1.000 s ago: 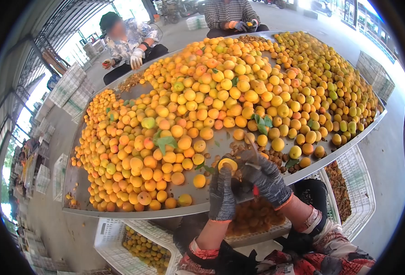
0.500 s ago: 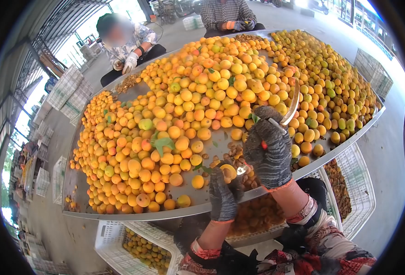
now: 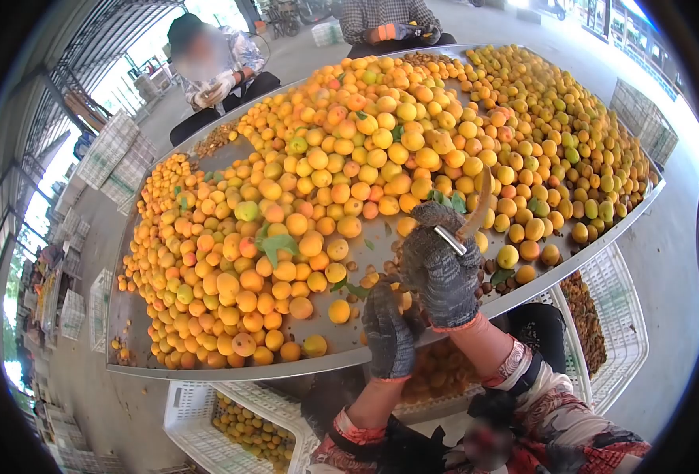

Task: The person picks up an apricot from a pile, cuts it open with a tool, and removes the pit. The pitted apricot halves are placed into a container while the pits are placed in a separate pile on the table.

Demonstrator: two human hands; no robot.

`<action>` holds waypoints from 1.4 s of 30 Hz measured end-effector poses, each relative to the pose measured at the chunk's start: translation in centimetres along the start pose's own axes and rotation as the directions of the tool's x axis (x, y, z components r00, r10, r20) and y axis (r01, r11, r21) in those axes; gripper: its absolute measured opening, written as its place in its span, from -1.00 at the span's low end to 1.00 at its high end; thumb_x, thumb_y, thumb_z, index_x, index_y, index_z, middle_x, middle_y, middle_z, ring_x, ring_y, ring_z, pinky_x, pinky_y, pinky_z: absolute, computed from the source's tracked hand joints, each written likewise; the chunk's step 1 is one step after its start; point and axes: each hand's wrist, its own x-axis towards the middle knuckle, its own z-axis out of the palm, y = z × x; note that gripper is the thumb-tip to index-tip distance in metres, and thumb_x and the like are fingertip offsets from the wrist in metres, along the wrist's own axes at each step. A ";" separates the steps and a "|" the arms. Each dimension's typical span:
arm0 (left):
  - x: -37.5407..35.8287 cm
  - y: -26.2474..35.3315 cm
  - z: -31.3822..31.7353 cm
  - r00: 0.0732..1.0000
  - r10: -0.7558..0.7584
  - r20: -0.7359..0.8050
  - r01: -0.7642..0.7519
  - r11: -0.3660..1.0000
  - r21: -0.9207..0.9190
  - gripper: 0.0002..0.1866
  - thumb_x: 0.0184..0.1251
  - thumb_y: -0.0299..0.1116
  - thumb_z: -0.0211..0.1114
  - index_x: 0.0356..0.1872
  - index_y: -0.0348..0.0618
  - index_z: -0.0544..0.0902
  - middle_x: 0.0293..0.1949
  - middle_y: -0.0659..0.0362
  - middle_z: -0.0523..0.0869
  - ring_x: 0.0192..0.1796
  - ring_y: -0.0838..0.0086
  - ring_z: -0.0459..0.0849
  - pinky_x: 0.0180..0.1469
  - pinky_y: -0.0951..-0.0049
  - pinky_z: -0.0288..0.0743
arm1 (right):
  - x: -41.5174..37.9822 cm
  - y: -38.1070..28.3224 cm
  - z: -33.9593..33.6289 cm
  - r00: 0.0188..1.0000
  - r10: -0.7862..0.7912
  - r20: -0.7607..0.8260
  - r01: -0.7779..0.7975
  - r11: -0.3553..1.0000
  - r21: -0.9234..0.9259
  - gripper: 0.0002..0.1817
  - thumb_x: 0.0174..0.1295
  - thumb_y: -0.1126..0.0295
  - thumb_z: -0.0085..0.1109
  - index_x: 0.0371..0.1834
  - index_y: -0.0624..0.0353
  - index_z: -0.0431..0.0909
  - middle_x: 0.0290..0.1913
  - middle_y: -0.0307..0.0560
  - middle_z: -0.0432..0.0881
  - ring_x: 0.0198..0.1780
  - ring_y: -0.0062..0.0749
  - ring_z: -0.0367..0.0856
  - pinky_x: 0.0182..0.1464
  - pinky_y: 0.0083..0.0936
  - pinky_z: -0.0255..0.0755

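A metal tray (image 3: 302, 365) holds a large heap of orange and yellow apricots (image 3: 318, 189). At its near edge my left hand (image 3: 389, 332), in a dark grey glove, is closed around part of an orange fruit (image 3: 405, 301), mostly hidden by the fingers. Close beside it on the right, my right hand (image 3: 442, 272), gloved too, grips a curved knife (image 3: 480, 207) by its metal handle, with the blade pointing up and away. Brown pits (image 3: 390, 265) lie on the tray just beyond my hands, near some green leaves (image 3: 278, 242).
Two people sit beyond the tray, one with white gloves (image 3: 213, 92) at the far left, another in a checked shirt (image 3: 377, 14). Below the near edge stand white crates (image 3: 183, 411) with fruit, and one (image 3: 622, 324) at the right. More crates (image 3: 112, 150) are stacked at the left.
My right hand has moved left and toward my left hand, the knife turning with it. The fruit in my left hand is now more hidden. The far-left person's hands have come together.
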 end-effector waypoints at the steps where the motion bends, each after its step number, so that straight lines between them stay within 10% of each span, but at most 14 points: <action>1: 0.0 -0.1 0.1 0.991 0.119 -0.068 -0.111 0.987 0.116 -0.40 -0.06 -0.58 0.27 0.11 -0.37 0.30 -0.07 -0.17 0.49 -0.09 -0.03 0.51 -0.01 0.14 0.40 | 0.5 0.3 -0.1 0.998 -0.058 0.003 0.058 0.996 -0.062 -0.64 0.15 0.32 0.16 -0.02 0.23 0.42 -0.47 -0.29 0.46 -0.55 -0.63 0.38 -0.57 -0.70 0.27; 14: 1.7 -2.6 -0.2 0.919 -0.248 0.305 0.293 0.950 -0.110 -0.46 -0.06 -0.41 0.31 0.03 -0.28 0.38 -0.13 -0.15 0.55 -0.09 0.00 0.54 -0.08 0.25 0.45 | 2.5 0.6 -1.8 0.963 0.173 0.205 -0.169 0.985 -0.035 -0.60 0.12 0.32 0.20 0.00 0.22 0.38 -0.43 -0.22 0.52 -0.52 -0.54 0.50 -0.54 -0.62 0.43; 16: 1.8 -2.6 0.1 0.727 -0.541 0.422 0.673 0.440 -0.595 -0.49 -0.03 -0.39 0.29 0.01 -0.26 0.40 -0.14 -0.10 0.57 -0.11 0.02 0.55 -0.10 0.30 0.45 | 1.8 0.5 -1.6 0.930 0.363 0.054 -0.366 0.904 0.220 -0.62 0.09 0.39 0.18 -0.01 0.25 0.44 -0.33 -0.20 0.58 -0.33 -0.45 0.55 -0.29 -0.58 0.44; 17: 1.9 -2.4 -0.2 0.727 -0.544 0.418 0.672 0.439 -0.597 -0.49 -0.03 -0.39 0.29 0.01 -0.26 0.40 -0.14 -0.10 0.57 -0.11 0.02 0.55 -0.10 0.30 0.45 | 1.7 -0.3 -1.3 0.937 0.105 0.333 0.040 0.915 -0.401 -0.61 0.06 0.37 0.22 -0.01 0.20 0.45 -0.22 -0.19 0.61 -0.22 -0.39 0.58 -0.16 -0.52 0.46; 20: 3.1 0.2 -1.7 0.821 -0.332 0.465 0.282 0.943 0.176 -0.49 -0.02 -0.39 0.31 0.02 -0.23 0.40 -0.10 -0.07 0.56 -0.08 0.04 0.54 -0.11 0.31 0.46 | 1.9 0.7 -2.7 0.899 0.095 0.427 0.238 0.713 -0.660 -0.57 0.04 0.36 0.26 0.01 0.11 0.44 -0.18 -0.20 0.61 -0.21 -0.41 0.58 -0.18 -0.53 0.45; 21: 2.8 -1.0 -0.7 0.730 -0.504 0.462 0.680 0.601 -0.420 -0.48 -0.03 -0.41 0.32 0.02 -0.24 0.40 -0.09 -0.08 0.55 -0.07 0.04 0.53 -0.10 0.27 0.45 | 2.1 0.7 -2.6 0.897 0.095 0.431 0.241 0.713 -0.658 -0.57 0.04 0.36 0.26 0.01 0.11 0.44 -0.18 -0.20 0.61 -0.21 -0.41 0.58 -0.18 -0.53 0.45; 22: 2.3 -2.0 -0.1 0.584 -0.578 0.569 0.634 -0.113 -0.765 -0.48 -0.05 -0.43 0.32 0.02 -0.25 0.40 -0.08 -0.09 0.54 -0.05 0.04 0.52 -0.09 0.24 0.45 | 2.5 0.7 -2.5 0.925 0.126 0.359 0.101 0.828 -0.551 -0.59 0.05 0.36 0.24 0.00 0.10 0.43 -0.25 -0.23 0.58 -0.30 -0.45 0.53 -0.27 -0.55 0.40; 23: 1.9 -2.4 0.0 0.583 -0.579 0.570 0.635 -0.113 -0.764 -0.48 -0.05 -0.43 0.32 0.02 -0.25 0.40 -0.08 -0.09 0.54 -0.05 0.04 0.52 -0.09 0.24 0.45 | 2.7 0.6 -2.4 0.943 0.170 0.287 -0.038 0.909 -0.414 -0.62 0.07 0.35 0.22 -0.01 0.08 0.43 -0.32 -0.25 0.55 -0.40 -0.48 0.48 -0.37 -0.58 0.36; 26: 1.8 -2.1 -0.2 0.803 -0.482 0.350 0.576 0.479 -0.663 -0.68 0.08 -0.38 0.23 -0.13 -0.24 0.46 -0.31 -0.03 0.60 -0.22 0.16 0.59 -0.18 0.29 0.47 | 3.7 0.3 -2.1 0.926 0.355 0.127 -0.369 0.924 0.102 -0.68 0.12 0.34 0.15 -0.04 0.04 0.42 -0.54 -0.33 0.45 -0.67 -0.59 0.33 -0.65 -0.65 0.21; 27: 2.1 -1.2 -0.8 0.951 -0.234 0.204 0.286 0.916 -0.282 -0.61 0.01 -0.40 0.27 -0.10 -0.25 0.45 -0.28 -0.07 0.59 -0.21 0.10 0.58 -0.17 0.25 0.46 | 3.8 0.5 -2.2 0.927 0.372 0.046 -0.374 0.915 0.152 -0.73 0.16 0.40 0.03 -0.04 0.06 0.42 -0.63 -0.38 0.35 -0.76 -0.68 0.24 -0.75 -0.68 0.14; 28: 2.3 -0.6 -1.1 0.975 0.086 0.207 -0.130 0.969 0.210 -0.54 -0.07 -0.42 0.32 -0.07 -0.25 0.44 -0.26 -0.11 0.58 -0.21 0.05 0.57 -0.16 0.21 0.45 | 3.9 0.6 -2.4 0.927 0.373 0.045 -0.376 0.915 0.148 -0.73 0.16 0.40 0.03 -0.04 0.06 0.42 -0.63 -0.38 0.35 -0.76 -0.68 0.24 -0.75 -0.68 0.14; 37: 2.7 -0.5 -1.4 0.975 -0.076 0.211 0.044 0.987 0.152 -0.48 -0.10 -0.40 0.35 -0.02 -0.25 0.43 -0.16 -0.12 0.54 -0.11 0.01 0.53 -0.09 0.20 0.42 | 4.5 1.2 -1.2 0.811 0.581 0.069 -0.585 0.809 0.066 -0.74 0.16 0.40 0.07 -0.06 0.06 0.44 -0.55 -0.34 0.41 -0.70 -0.71 0.27 -0.70 -0.74 0.18; 40: 2.3 -2.1 -1.2 0.973 0.066 0.220 -0.126 0.954 0.274 -0.44 -0.10 -0.45 0.33 0.04 -0.26 0.40 -0.17 -0.10 0.58 -0.16 0.00 0.56 -0.12 0.18 0.45 | 2.0 1.6 -0.9 0.959 0.281 0.049 -0.274 0.955 -0.115 -0.68 0.11 0.33 0.15 -0.04 0.03 0.48 -0.48 -0.26 0.50 -0.55 -0.54 0.45 -0.54 -0.67 0.33; 42: 1.9 -5.0 1.4 0.984 -0.017 0.178 0.024 0.999 -0.040 -0.45 -0.09 -0.39 0.33 0.02 -0.24 0.41 -0.18 -0.08 0.58 -0.16 0.02 0.56 -0.12 0.19 0.45 | 0.5 1.5 -1.1 0.912 -0.116 0.394 0.403 0.433 -0.806 -0.65 0.08 0.32 0.18 -0.02 0.04 0.50 -0.38 -0.18 0.55 -0.42 -0.36 0.53 -0.40 -0.52 0.41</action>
